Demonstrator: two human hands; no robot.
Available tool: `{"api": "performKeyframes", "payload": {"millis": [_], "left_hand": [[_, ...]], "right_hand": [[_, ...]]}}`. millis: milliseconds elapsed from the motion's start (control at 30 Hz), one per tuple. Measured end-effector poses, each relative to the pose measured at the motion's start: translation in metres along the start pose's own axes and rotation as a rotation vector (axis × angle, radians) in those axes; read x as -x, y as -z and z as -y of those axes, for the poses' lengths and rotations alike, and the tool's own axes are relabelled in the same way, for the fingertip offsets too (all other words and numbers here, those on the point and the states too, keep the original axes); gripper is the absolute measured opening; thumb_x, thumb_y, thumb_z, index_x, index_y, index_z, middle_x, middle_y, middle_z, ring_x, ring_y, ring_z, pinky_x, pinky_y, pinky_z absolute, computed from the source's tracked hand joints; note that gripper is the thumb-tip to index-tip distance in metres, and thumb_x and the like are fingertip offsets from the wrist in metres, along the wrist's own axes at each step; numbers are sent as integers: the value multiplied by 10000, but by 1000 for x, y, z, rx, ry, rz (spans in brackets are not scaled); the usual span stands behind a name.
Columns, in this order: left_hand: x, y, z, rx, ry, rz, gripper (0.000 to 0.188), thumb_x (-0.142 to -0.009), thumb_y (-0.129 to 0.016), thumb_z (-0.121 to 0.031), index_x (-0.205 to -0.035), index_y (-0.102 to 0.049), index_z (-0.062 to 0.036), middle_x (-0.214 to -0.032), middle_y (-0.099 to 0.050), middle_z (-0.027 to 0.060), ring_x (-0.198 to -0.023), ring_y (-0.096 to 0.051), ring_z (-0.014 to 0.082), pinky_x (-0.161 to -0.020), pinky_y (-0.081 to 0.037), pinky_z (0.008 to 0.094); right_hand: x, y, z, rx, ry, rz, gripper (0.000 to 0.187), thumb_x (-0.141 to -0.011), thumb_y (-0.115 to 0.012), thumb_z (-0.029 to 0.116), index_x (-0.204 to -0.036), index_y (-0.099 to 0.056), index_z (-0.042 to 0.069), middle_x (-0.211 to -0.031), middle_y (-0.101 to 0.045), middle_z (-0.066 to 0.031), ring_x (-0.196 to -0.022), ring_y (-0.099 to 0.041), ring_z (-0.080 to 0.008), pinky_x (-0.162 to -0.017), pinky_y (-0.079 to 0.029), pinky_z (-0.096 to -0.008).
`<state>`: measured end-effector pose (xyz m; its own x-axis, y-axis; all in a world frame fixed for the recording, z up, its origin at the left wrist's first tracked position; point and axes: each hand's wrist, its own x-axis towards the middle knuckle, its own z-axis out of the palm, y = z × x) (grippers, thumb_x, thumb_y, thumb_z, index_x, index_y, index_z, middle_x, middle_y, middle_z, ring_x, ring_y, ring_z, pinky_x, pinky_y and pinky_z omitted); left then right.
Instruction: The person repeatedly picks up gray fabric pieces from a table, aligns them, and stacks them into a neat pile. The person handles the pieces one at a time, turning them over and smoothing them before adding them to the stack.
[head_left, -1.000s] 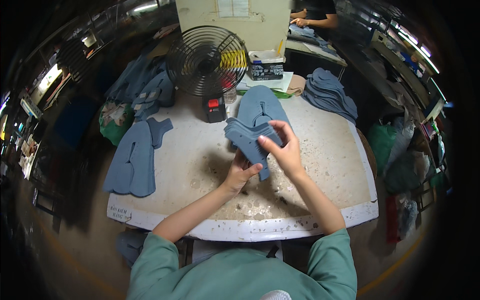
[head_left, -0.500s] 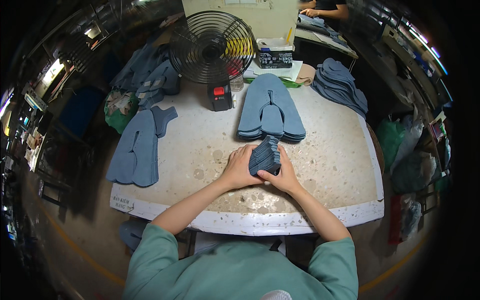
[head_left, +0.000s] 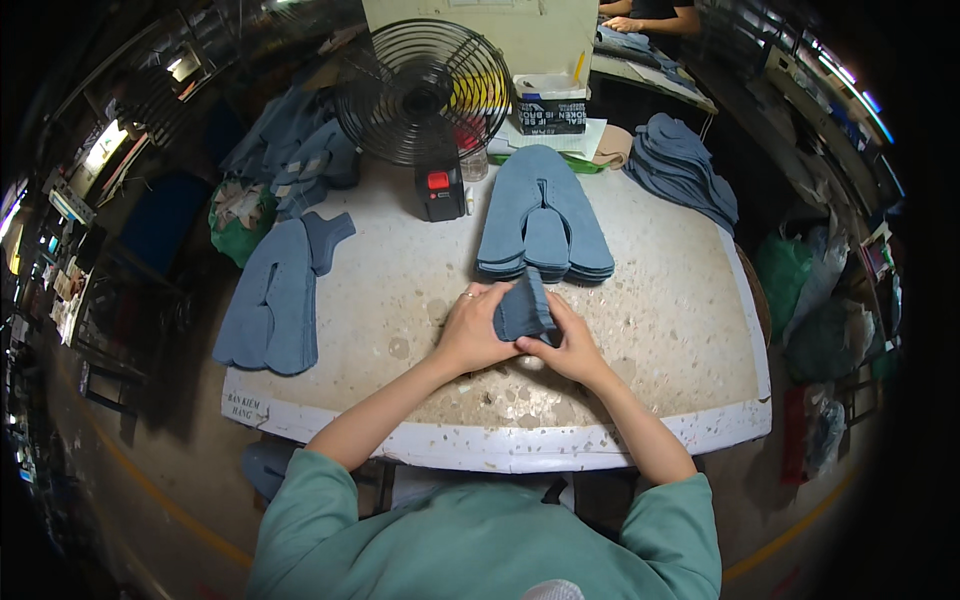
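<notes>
Between my two hands is a stack of blue-grey cut pieces [head_left: 520, 308], which look like leather or suede shoe parts, held on edge above the table's near half. My left hand [head_left: 478, 330] wraps the left side of the stack. On its right side my right hand [head_left: 568, 345] grips it, thumb across the near edge. Just beyond lies a neat pile of larger blue-grey shoe-upper pieces [head_left: 543, 210], rounded at the far end with a slit down the middle. Another pile of such uppers [head_left: 268, 300] rests at the table's left edge, a smaller piece [head_left: 328, 242] beside it.
A black fan [head_left: 422, 95] stands at the back of the table, near a box [head_left: 552, 105] with a pencil in it. Wavy blue-grey pieces [head_left: 680, 170] are piled at the back right. More pieces [head_left: 300, 145] are heaped back left, above a green bag [head_left: 243, 225]. A co-worker's hand [head_left: 625, 22] shows far off.
The stack between my hands has tilted, and its layered edges now sit more closely together. My hands have shifted only slightly around it.
</notes>
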<state>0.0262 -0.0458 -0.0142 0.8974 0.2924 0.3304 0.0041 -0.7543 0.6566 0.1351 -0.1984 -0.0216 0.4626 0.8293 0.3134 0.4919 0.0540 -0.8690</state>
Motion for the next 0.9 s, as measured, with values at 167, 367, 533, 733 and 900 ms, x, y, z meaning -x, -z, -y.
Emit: {"api": "performKeyframes", "payload": {"millis": [167, 367, 533, 733, 900], "left_hand": [[-10, 33, 6, 845, 461, 259, 689, -754, -779, -266, -1231, -404, 60, -1057, -593, 164, -926, -604, 193, -775, -519, 307], [-3, 33, 35, 590, 614, 287, 636, -780, -766, -229, -1197, -399, 81, -1027, -618, 140, -826, -621, 162, -688, -516, 254], [4, 43, 48, 179, 497, 308, 635, -706, -757, -504, -1009, -609, 35, -850, -636, 93, -799, -589, 132, -702, -491, 256], [6, 56, 56, 203, 337, -55, 432, -811, -713, -324, -1083, -581, -17, -928, -597, 66, -776, -565, 100, -678, -484, 236], [5, 64, 55, 322, 241, -171, 259, -868, -650, -164, -1089, -583, -47, -1002, -568, 41, -836, -559, 91, -673, -481, 230]], "right_hand": [[-38, 58, 21, 283, 134, -224, 445, -793, -699, 209, -1208, -588, 92, -1127, -600, -128, -1073, -564, -245, -901, -452, -359], [-167, 126, -2, 630, 246, -483, 341, -801, -653, 176, -1137, -636, 121, -973, -647, -75, -930, -599, -234, -758, -488, -332], [-258, 139, -40, 875, 174, -537, 449, -717, -677, 173, -1149, -606, 76, -1088, -543, -185, -994, -517, -371, -871, -458, -427], [-311, 128, -79, 1284, 156, -540, 610, -690, -669, 101, -1276, -502, 124, -1146, -512, -117, -1071, -493, -318, -859, -458, -445], [-315, 126, -92, 1394, 156, -467, 248, -734, -610, 73, -977, -612, 124, -1049, -530, -32, -1026, -510, -229, -791, -439, -421]]}}
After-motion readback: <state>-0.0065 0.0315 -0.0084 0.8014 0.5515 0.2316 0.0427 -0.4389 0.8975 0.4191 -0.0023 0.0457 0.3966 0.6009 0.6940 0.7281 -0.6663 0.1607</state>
